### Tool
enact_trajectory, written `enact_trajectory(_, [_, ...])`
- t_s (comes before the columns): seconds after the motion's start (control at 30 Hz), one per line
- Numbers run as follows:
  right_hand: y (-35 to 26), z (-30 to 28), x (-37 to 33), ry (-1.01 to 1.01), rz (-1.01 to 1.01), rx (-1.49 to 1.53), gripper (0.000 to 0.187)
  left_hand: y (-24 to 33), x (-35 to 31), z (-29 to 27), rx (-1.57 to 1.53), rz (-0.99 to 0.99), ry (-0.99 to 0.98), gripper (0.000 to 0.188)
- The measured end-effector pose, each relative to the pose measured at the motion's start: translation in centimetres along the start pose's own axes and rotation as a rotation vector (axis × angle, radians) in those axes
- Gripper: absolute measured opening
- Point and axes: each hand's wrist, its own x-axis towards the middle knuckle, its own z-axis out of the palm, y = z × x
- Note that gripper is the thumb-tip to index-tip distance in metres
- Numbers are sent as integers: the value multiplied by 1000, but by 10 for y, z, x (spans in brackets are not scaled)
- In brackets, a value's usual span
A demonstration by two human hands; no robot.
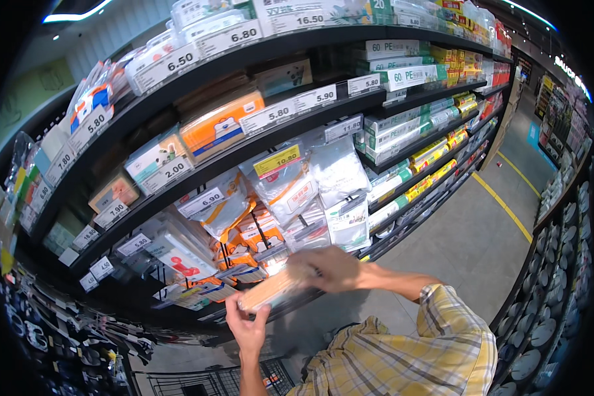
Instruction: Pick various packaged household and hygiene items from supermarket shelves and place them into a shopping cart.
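Between my two hands is a long, narrow packet [269,292] with pale tan, wood-like contents and a clear or whitish lower side; it is tilted, its right end higher. My left hand [245,323] pinches the near left end between thumb and fingers. My right hand [333,269], smeared by motion, closes round the far right end and covers it. Just beyond the packet hang orange-and-white bags [261,231] and a white packet [348,223] on the lowest hooks of the shelf.
Black shelves [290,109] with boxed and bagged goods curve across in front of me. A black wire cart or basket [211,381] stands below my left arm. Grey floor [442,237] with yellow lines runs to the right, beside racks of round metallic items [541,330].
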Motion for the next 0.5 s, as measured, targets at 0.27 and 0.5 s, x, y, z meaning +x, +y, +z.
enact_trajectory(0.27, [-10, -150, -7, 834, -308, -335, 38, 60, 56, 55, 19, 192, -163, 47])
enact_trajectory(0.5, [13, -244, 36, 1045, -478, -602, 37, 47, 40, 70, 130, 44, -347, 42])
